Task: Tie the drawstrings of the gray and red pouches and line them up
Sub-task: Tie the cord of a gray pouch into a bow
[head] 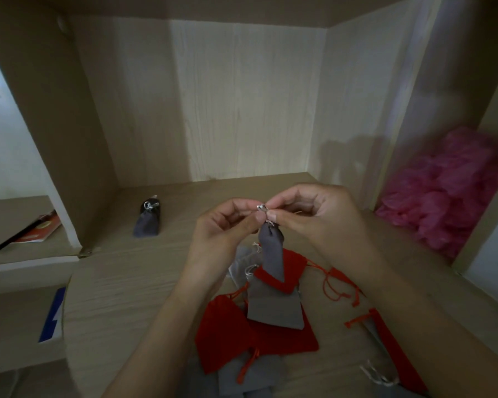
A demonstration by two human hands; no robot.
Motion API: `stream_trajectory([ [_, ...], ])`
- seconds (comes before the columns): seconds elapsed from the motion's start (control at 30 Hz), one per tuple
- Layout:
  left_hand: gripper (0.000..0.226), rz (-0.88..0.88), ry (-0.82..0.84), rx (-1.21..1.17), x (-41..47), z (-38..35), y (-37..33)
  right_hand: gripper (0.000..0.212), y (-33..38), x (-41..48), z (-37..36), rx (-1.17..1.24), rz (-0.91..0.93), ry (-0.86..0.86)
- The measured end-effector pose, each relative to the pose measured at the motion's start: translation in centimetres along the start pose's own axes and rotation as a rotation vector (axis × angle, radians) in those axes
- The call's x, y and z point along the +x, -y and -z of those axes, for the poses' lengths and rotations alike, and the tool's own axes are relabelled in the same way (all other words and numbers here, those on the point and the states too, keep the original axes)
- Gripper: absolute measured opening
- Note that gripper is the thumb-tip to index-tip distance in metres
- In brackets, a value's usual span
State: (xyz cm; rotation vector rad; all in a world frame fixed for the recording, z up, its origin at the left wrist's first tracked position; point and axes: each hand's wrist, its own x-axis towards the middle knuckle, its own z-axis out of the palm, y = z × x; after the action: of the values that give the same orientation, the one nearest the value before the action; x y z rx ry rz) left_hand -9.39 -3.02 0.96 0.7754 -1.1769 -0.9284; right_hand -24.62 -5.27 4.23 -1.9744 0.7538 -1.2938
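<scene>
A gray pouch (271,248) hangs in the air by its silver drawstring (261,208), its neck gathered. My left hand (222,225) and my right hand (314,216) both pinch that drawstring at the top of the pouch, fingertips nearly touching. Below my hands lies a loose pile of red pouches (227,328) and gray pouches (273,308) with orange and silver strings. One gray pouch with a knotted silver string (147,219) lies alone farther back on the left of the shelf.
The wooden shelf surface (121,282) sits inside a cubby with side walls. Pink plastic bags (449,196) fill the compartment on the right. A booklet and black stick (29,231) lie on the lower left shelf. A blue and white card (52,317) leans at the left edge.
</scene>
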Motion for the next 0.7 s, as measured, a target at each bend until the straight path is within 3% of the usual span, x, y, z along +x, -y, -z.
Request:
stream_trajectory([
  [0.23, 0.016, 0.210, 0.014, -0.240, 0.22, -0.08, 0.54, 0.024, -0.16, -0.31, -0.76, -0.173, 0.122, -0.034],
  [0.33, 0.026, 0.276, 0.025, -0.269, 0.42, 0.24, 0.69, 0.024, -0.16, -0.26, -0.79, -0.151, 0.120, -0.058],
  [0.43, 0.020, 0.326, 0.040, -0.304, 0.49, 0.45, 0.86, 0.025, 0.01, -0.31, -0.75, -0.133, 0.115, -0.052],
  [0.6, 0.014, 0.219, -0.017, -0.274, 0.37, 0.03, 0.86, 0.017, -0.61, -0.15, -0.90, -0.300, 0.223, -0.102],
  [0.7, 0.022, 0.150, -0.070, -0.241, 0.30, -0.48, 0.68, 0.014, -0.91, -0.18, -1.07, -0.427, 0.337, -0.091],
])
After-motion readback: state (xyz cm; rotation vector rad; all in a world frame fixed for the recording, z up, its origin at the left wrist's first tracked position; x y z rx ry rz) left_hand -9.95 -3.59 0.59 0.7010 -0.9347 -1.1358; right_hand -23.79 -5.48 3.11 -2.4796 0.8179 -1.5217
